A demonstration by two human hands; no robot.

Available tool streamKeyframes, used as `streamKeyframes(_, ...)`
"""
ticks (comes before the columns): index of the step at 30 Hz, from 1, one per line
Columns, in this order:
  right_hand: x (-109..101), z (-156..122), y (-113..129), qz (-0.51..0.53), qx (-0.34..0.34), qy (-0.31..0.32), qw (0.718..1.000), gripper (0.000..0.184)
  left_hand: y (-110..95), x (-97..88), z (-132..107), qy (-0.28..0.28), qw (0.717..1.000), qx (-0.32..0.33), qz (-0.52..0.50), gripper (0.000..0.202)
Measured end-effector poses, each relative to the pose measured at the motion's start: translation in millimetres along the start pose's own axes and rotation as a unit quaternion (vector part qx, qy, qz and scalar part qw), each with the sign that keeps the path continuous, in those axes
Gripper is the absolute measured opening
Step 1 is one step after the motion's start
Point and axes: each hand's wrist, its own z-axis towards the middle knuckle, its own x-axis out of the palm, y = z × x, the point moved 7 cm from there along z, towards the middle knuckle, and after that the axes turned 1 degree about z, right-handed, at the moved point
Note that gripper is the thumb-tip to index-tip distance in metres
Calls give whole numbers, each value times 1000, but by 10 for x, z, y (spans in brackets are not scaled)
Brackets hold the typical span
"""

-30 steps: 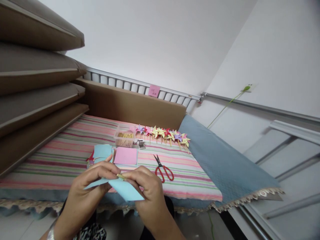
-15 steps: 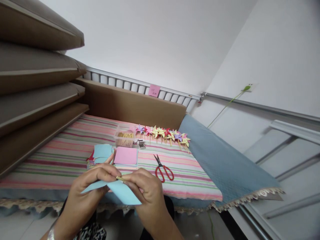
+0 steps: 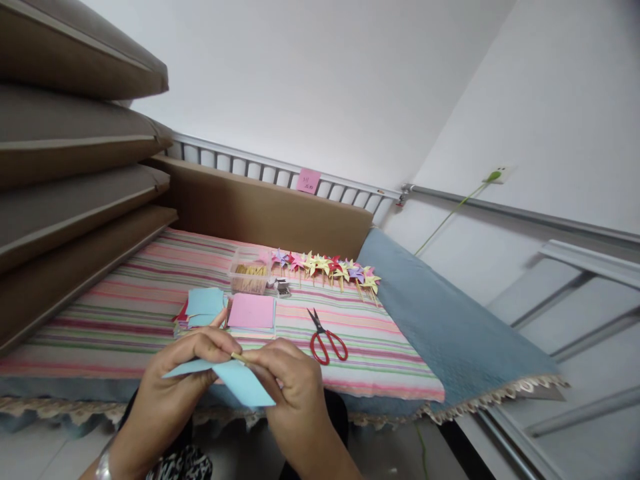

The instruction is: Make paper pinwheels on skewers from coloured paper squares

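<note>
A light blue piece of paper point(image 3: 245, 383) is held folded or bent between both hands, its two flaps hanging down left and right. My left hand point(image 3: 183, 370) is closed on the paper from the left. At the top of the paper, between the fingertips of both hands, shows the end of a thin tan stick point(image 3: 239, 358). My right hand point(image 3: 295, 383) pinches this stick against the paper; how the stick is joined to the paper is hidden by the fingers. Just beyond the hands lie a stack of blue paper squares point(image 3: 205, 303) and a stack of pink paper squares point(image 3: 253, 311).
Red-handled scissors point(image 3: 327, 340) lie on the striped cloth point(image 3: 115, 320), right of the paper. A clear box point(image 3: 250, 277) of thin sticks stands farther back, beside small dark metal bits point(image 3: 283, 287). A row of paper pinwheels point(image 3: 325, 265) lies behind. Stacked cushions point(image 3: 75, 153) rise at left.
The right flap of the blue paper has shifted slightly left and up, and my right hand has moved a little left. Both hands keep their grip.
</note>
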Motion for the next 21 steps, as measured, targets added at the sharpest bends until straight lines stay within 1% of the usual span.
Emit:
streamKeyframes(5, 11, 21, -43, -6, -1, -7, 1000, 21, 98, -6, 39, -12, 998, -38, -42, 9)
streamKeyframes(7, 12, 48, -82, -12, 12, -4, 1000, 23, 178, 6, 67, -17, 995, -75, -69, 8)
streamKeyframes(9, 20, 76, -136, -20, 37, 11, 999, 28, 284, 29, 82, -27, 985, -132, -108, 5)
streamKeyframes(11, 27, 98, -188, -27, 62, 28, 997, 33, 371, 63, 80, -38, 972, -182, -146, 17)
streamKeyframes(14, 29, 115, -259, -22, 87, 36, 995, 34, 444, 120, 60, -48, 958, -225, -172, 34)
streamKeyframes(17, 55, 100, -381, 25, 122, 43, 991, 31, 527, 166, 32, -57, 945, -267, -181, 40)
streamKeyframes(19, 90, 60, -521, 77, 168, 54, 981, 28, 587, 180, 28, -65, 937, -286, -190, 41)
streamKeyframes(21, 122, -4, -690, 121, 226, 70, 964, 24, 657, 174, 30, -81, 928, -302, -204, 43)
